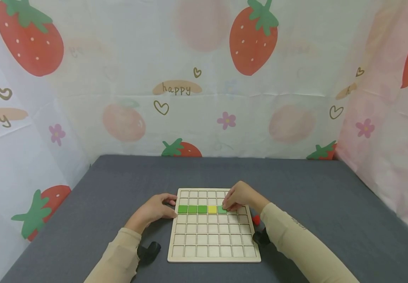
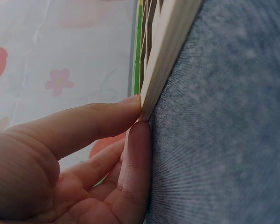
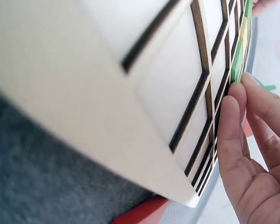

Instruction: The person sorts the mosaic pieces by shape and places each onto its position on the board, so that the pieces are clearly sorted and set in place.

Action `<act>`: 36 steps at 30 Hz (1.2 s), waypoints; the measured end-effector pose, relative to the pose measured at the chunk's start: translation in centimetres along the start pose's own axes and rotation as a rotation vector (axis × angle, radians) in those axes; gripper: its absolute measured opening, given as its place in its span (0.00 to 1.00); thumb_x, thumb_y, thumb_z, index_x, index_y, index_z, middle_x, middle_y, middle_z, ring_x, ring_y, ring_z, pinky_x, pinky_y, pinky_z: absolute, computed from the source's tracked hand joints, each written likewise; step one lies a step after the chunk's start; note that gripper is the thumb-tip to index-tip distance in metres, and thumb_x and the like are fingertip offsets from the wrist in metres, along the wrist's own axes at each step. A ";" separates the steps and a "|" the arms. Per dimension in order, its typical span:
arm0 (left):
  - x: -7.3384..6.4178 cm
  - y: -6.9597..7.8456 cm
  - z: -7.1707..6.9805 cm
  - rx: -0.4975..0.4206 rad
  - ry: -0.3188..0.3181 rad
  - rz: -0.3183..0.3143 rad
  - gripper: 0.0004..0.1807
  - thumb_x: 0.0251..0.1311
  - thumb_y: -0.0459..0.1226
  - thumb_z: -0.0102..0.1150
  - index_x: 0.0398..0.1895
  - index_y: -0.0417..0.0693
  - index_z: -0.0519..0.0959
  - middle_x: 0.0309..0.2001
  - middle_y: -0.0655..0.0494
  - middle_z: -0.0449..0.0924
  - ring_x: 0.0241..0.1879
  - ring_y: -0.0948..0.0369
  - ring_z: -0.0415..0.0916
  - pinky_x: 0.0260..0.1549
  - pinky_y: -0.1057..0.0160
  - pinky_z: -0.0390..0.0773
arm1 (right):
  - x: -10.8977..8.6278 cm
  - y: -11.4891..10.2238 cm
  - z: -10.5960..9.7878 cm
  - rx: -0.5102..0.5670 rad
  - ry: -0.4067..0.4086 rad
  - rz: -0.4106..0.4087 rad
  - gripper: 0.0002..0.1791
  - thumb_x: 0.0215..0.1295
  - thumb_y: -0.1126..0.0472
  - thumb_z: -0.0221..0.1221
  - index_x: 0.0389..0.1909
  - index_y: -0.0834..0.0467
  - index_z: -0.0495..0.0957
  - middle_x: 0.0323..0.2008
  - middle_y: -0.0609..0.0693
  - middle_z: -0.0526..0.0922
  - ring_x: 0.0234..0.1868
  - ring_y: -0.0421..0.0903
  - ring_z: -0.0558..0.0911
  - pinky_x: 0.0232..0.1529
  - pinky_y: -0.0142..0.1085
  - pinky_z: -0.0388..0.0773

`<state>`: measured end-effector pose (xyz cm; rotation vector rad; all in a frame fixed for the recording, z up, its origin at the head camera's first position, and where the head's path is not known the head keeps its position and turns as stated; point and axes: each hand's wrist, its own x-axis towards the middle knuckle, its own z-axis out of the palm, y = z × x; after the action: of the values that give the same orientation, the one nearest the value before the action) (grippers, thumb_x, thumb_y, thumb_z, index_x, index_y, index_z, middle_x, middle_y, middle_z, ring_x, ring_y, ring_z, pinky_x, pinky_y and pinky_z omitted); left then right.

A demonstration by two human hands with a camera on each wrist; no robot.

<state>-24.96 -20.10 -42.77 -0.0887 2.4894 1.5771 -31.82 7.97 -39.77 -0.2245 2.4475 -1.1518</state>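
A pale wooden grid board (image 1: 214, 239) lies on the grey tabletop, with square recesses in rows. In its third row from the far side sit several green tiles (image 1: 192, 209), then a yellow tile (image 1: 212, 209) and a lighter green tile (image 1: 220, 210). My right hand (image 1: 243, 195) pinches that lighter green tile (image 3: 236, 67) at its near end, fingertips close to the board's surface. Against the board's left edge my left hand (image 1: 156, 211) rests its thumb and fingertips; the left wrist view shows these fingers (image 2: 140, 144) touching the wooden side.
A small red object (image 1: 256, 219) lies beside the board's right edge, partly hidden by the right sleeve. Black wrist-worn gear (image 1: 149, 252) shows below the left forearm. Printed fabric (image 1: 204, 118) hangs behind the table and at both sides.
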 end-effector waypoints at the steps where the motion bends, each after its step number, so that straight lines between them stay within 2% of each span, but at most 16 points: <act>1: 0.0 0.0 0.0 0.000 0.000 0.000 0.33 0.51 0.24 0.66 0.65 0.34 0.72 0.50 0.43 0.74 0.40 0.57 0.77 0.42 0.58 0.81 | 0.0 0.0 0.1 0.002 0.001 0.000 0.03 0.52 0.69 0.71 0.28 0.64 0.88 0.25 0.53 0.88 0.23 0.43 0.85 0.31 0.36 0.84; 7: 0.0 0.0 0.0 -0.001 -0.008 0.002 0.33 0.52 0.24 0.66 0.65 0.34 0.71 0.50 0.43 0.74 0.41 0.57 0.77 0.42 0.58 0.81 | -0.1 0.0 0.1 0.003 0.008 -0.001 0.02 0.52 0.69 0.71 0.27 0.63 0.88 0.25 0.52 0.88 0.23 0.43 0.85 0.31 0.36 0.85; 12: 0.0 0.0 0.1 0.004 -0.005 0.006 0.33 0.52 0.24 0.67 0.65 0.35 0.72 0.51 0.43 0.74 0.41 0.58 0.77 0.42 0.58 0.81 | -0.9 0.2 -0.4 0.025 0.002 -0.026 0.05 0.54 0.66 0.71 0.32 0.62 0.87 0.29 0.53 0.88 0.27 0.45 0.87 0.36 0.39 0.85; 19: 0.0 0.1 0.1 0.013 -0.001 0.006 0.34 0.51 0.24 0.67 0.65 0.35 0.72 0.51 0.42 0.74 0.41 0.58 0.77 0.42 0.58 0.81 | -1.8 1.4 -2.1 0.062 0.044 -0.040 0.09 0.56 0.63 0.71 0.37 0.62 0.88 0.34 0.52 0.88 0.30 0.45 0.86 0.40 0.40 0.85; 27: -0.1 0.1 -0.1 0.021 -0.012 0.001 0.34 0.52 0.25 0.67 0.66 0.35 0.70 0.52 0.42 0.73 0.41 0.57 0.77 0.42 0.58 0.81 | -2.8 2.9 -4.2 0.070 0.054 -0.034 0.13 0.57 0.62 0.70 0.43 0.63 0.86 0.42 0.54 0.87 0.35 0.45 0.87 0.42 0.41 0.85; 36: 0.0 0.2 0.1 0.020 -0.005 0.003 0.34 0.51 0.24 0.67 0.65 0.34 0.71 0.51 0.43 0.73 0.41 0.57 0.76 0.41 0.59 0.81 | -4.4 4.2 -6.2 0.068 0.064 -0.044 0.14 0.59 0.62 0.69 0.44 0.65 0.86 0.38 0.53 0.88 0.38 0.48 0.87 0.45 0.42 0.84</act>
<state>-24.96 -19.87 -42.63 -0.0787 2.5019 1.5516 -30.44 16.43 -38.08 -0.2259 2.4647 -1.2775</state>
